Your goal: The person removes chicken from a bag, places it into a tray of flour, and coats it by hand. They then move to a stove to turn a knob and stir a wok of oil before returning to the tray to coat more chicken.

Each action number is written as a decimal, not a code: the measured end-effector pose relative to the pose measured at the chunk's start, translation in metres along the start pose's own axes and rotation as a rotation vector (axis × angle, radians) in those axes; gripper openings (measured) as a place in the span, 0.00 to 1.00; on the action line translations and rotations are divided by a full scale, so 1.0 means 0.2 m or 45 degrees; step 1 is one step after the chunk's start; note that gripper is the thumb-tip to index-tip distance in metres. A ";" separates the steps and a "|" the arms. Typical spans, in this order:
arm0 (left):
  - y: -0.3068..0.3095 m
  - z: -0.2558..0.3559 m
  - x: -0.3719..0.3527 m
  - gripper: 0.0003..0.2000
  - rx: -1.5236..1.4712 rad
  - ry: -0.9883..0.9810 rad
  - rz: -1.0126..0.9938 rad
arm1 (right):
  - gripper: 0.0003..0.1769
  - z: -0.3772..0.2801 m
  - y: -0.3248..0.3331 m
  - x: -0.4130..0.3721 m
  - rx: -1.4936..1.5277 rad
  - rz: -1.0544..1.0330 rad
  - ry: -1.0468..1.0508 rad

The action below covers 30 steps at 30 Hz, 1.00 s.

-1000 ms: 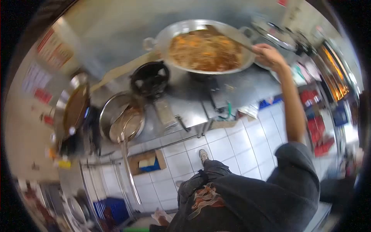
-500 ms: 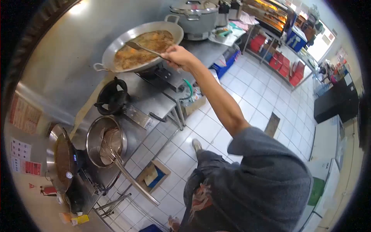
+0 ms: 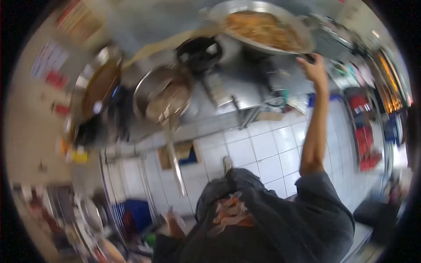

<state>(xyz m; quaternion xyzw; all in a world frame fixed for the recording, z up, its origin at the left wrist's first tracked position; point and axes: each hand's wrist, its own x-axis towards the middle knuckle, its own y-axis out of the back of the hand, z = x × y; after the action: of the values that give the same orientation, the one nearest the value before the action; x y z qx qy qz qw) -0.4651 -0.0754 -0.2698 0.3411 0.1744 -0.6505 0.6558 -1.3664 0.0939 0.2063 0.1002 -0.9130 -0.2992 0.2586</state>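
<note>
My right hand is at the near right rim of a large metal wok, its fingers closed around the dark end of a cooking utensil. Blur hides the rest of that utensil. Brown-orange food fills the wok. Low on the left, my left hand hangs beside my body, too smeared to show its fingers. Between the hands, a steel pot stands on the counter with a long-handled strainer resting in it, its handle jutting over the floor.
A black burner sits between pot and wok on the steel counter. Another wok of brown liquid is at left. On the tiled floor are a cardboard box and a blue crate. Red containers fill shelves at right.
The view has swung left, bringing the left hand and blue crate further into sight. My right hand was holding the utensil over the food; now it is at the wok's near right rim.
</note>
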 end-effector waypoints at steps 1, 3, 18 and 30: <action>-0.02 0.08 -0.12 0.32 0.059 -0.046 0.175 | 0.38 0.05 -0.04 0.00 -0.256 0.152 0.255; -0.12 0.25 -0.29 0.34 -0.065 -0.049 0.382 | 0.42 -0.20 -0.03 -0.12 -0.017 -0.129 -0.274; 0.18 0.14 -0.03 0.21 -0.572 -0.220 -0.029 | 0.27 -0.75 -1.02 -1.06 0.792 -0.955 -0.407; 0.52 1.18 -0.42 0.38 -1.462 -0.219 -0.153 | 0.30 -0.67 -1.51 -1.12 0.644 -1.102 -0.579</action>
<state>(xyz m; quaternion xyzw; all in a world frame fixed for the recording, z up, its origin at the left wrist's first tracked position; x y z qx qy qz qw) -0.4217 -0.1806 -0.0241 -0.1335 0.4644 -0.5130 0.7095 -1.0974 -0.1387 0.0265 0.4584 -0.8646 -0.1638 -0.1240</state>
